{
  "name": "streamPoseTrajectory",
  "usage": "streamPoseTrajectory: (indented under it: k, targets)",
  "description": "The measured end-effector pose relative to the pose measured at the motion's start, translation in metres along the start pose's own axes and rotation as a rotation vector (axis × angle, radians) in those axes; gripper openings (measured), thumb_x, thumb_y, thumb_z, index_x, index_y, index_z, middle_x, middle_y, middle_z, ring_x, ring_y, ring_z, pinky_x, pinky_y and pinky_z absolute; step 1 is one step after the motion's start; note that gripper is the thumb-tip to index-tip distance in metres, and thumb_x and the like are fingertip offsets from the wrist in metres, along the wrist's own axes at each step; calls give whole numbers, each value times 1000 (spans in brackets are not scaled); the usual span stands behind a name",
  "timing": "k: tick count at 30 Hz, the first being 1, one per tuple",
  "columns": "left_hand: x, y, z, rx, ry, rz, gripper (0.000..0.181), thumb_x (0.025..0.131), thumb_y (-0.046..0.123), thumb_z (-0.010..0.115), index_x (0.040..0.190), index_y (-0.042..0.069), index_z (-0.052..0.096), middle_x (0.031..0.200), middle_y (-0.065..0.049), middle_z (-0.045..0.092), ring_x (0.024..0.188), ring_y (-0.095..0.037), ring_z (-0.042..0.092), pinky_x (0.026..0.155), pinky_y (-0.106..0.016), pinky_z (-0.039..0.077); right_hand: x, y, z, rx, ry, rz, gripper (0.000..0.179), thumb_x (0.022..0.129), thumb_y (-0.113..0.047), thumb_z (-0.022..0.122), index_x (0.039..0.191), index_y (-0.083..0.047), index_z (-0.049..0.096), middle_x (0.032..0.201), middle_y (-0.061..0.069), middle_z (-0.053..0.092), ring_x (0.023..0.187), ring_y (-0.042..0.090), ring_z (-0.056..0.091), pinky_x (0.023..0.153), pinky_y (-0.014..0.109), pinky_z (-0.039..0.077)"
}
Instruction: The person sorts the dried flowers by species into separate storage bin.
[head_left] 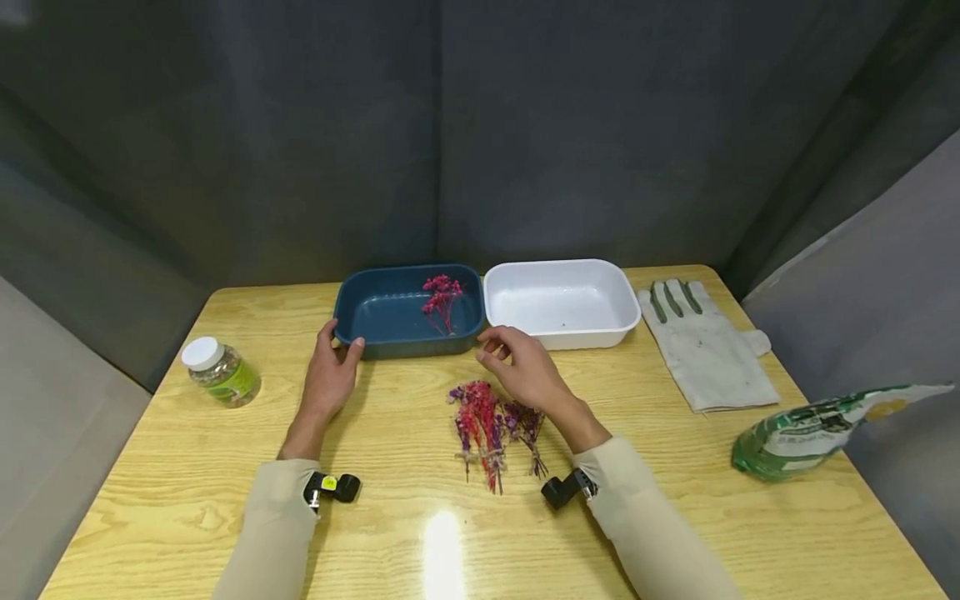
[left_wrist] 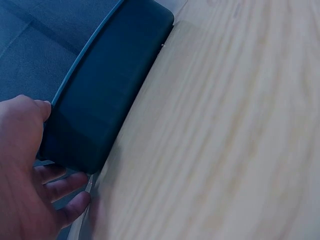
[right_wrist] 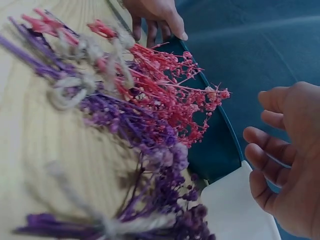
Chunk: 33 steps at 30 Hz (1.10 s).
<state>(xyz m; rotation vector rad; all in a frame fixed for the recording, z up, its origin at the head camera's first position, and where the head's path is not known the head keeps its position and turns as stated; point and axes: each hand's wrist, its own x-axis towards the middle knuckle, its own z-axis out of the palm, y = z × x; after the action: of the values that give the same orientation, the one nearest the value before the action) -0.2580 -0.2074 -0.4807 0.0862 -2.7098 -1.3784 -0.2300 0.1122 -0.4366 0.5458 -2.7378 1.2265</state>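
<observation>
My left hand (head_left: 330,379) holds the front left corner of a dark blue rectangular tray (head_left: 397,346), thumb at the rim and fingers along the end wall. Inside that tray, towards its right end, lies a pink dried-flower sprig (head_left: 442,302). My right hand (head_left: 521,367) hovers by the tray's front right corner with loosely bent fingers and nothing between them, as the right wrist view confirms. Below it on the table lie red-pink dried-flower bunches (head_left: 480,412) and purple dried-flower bunches (head_left: 527,429), tied with pale twine (right_wrist: 75,87).
A white tray (head_left: 562,337) adjoins the blue one on the right. Farther right is a pale work glove (head_left: 708,367) with green strips on its fingers. A green-and-white bag (head_left: 802,437) stands near the right edge. At left sits a white-lidded jar (head_left: 225,372). Dark curtains hang behind.
</observation>
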Motion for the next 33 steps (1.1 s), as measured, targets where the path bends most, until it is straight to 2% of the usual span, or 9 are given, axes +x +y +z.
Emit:
streamPoseTrajectory:
  k: [10, 17, 25, 29, 33]
  targets:
    - [-2, -3, 0, 3, -7, -9, 78, 97, 59, 41, 155, 15, 12, 156, -17, 30, 132, -36, 46, 110, -53, 32, -20, 8, -3, -55, 29, 9, 28, 94, -28, 64, 118, -13, 64, 102, 1, 67, 89, 17, 63, 79, 36, 51]
    - [0, -2, -1, 13, -5, -1, 77, 98, 58, 40, 155, 16, 12, 153, -19, 34, 131, -37, 46, 109, -53, 32, -36, 9, -4, -78, 22, 37, 27, 94, -29, 63, 118, -17, 63, 102, -2, 65, 88, 14, 62, 79, 35, 51]
    - [1, -1, 0, 9, 4, -13, 75, 98, 57, 41, 155, 18, 12, 150, -19, 39, 130, -36, 48, 109, -53, 32, -56, 5, -1, -100, 13, 6, 26, 93, -27, 66, 117, -18, 64, 94, -9, 63, 76, 4, 57, 72, 29, 48]
    - [1, -2, 1, 9, 9, -14, 76, 97, 59, 41, 155, 18, 13, 148, -19, 41, 129, -36, 49, 109, -53, 33, -63, 3, 1, -120, 8, -8, 26, 91, -27, 67, 116, -18, 65, 89, -11, 62, 77, 4, 56, 73, 30, 47]
    - [1, -1, 1, 7, 9, -12, 76, 97, 58, 42, 155, 17, 14, 151, -18, 38, 129, -35, 49, 109, -53, 32, -70, 2, 2, -132, 2, -18, 25, 89, -28, 69, 112, -18, 66, 85, -12, 60, 77, 7, 56, 73, 29, 47]
